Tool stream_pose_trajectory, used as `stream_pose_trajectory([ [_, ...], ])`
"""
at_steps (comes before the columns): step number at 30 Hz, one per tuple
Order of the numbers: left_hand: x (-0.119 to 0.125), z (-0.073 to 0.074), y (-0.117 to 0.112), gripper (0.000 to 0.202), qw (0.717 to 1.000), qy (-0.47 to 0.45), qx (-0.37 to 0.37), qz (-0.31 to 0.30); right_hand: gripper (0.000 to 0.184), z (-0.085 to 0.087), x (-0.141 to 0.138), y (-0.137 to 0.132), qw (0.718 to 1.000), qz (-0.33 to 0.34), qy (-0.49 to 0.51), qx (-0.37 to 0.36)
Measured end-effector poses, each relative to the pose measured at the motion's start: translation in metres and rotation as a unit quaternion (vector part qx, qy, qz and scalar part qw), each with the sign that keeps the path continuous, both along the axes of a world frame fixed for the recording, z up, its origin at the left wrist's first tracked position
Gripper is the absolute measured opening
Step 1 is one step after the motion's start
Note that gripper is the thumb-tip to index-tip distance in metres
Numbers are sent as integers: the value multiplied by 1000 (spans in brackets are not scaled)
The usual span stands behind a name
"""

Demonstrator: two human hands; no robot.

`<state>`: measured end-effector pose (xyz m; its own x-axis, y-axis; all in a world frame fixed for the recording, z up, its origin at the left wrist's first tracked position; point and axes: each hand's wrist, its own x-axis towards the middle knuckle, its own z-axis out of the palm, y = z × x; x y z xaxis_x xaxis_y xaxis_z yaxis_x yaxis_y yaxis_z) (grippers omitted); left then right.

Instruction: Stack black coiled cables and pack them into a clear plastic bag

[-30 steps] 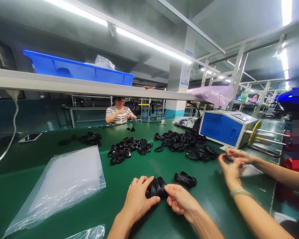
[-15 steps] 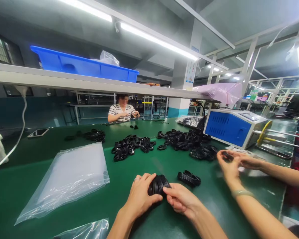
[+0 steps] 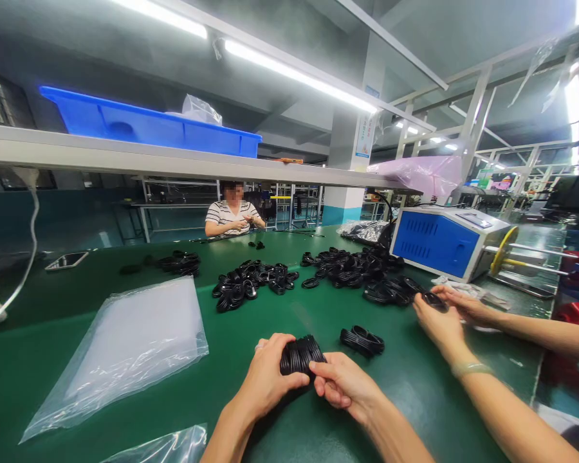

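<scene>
Near the front of the green table, my left hand [image 3: 269, 370] wraps round one side of a stack of coiled black cables [image 3: 300, 355]. My right hand [image 3: 342, 384] pinches the right end of the same stack between thumb and fingers. Just beyond my right hand lies another small group of black cable coils [image 3: 361, 341], touched by nobody. Farther back are loose heaps of black cable coils [image 3: 251, 281] and a larger heap [image 3: 352, 267] to the right. The undersides of the coils in my hands are hidden.
Clear plastic bags [image 3: 135, 341] lie in a stack at left, a phone [image 3: 67, 260] behind them. At right a co-worker's hands [image 3: 444, 315] hold a black coil beside a blue-and-white machine [image 3: 437, 241]. Another person [image 3: 234, 212] sits opposite. A shelf [image 3: 212, 168] crosses above the table.
The view has shifted slightly. Both my hands stay on the cable stack with almost the same grip. The co-worker's hands have moved a little, their coil now nearer the heap.
</scene>
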<state>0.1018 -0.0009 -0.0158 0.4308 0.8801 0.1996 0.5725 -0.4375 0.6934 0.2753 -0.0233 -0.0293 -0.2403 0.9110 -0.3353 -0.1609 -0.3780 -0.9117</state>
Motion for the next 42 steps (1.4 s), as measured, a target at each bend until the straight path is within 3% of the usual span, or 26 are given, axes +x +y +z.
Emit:
stream_pose_trajectory([
  [4, -4, 3, 2, 63, 999, -9, -25, -18, 17, 2, 0, 1, 1000, 11, -4, -10],
  [9, -19, 16, 4, 90, 982, -33, -179, -50, 14, 2, -1, 3, 1000, 13, -8, -18],
  [12, -28, 23, 4, 95, 976, -17, -207, -60, 14, 1, -1, 2, 1000, 14, -6, -17],
  [19, -31, 24, 8, 101, 987, 54, -153, -1, 14, 0, -1, 3, 1000, 16, -7, -15],
  [22, -28, 23, 8, 93, 990, 75, -117, 18, 14, 0, -1, 3, 1000, 15, -8, -15],
  [29, -29, 16, 9, 68, 995, 25, -98, -11, 12, 1, -1, 3, 1000, 12, -11, -20],
  [35, -30, 11, 11, 70, 990, 14, -143, 5, 10, 1, -1, 3, 1000, 9, -10, -22],
  [42, -34, 15, 10, 64, 995, 34, -88, -23, 10, 4, -1, 2, 1000, 6, -14, -25],
])
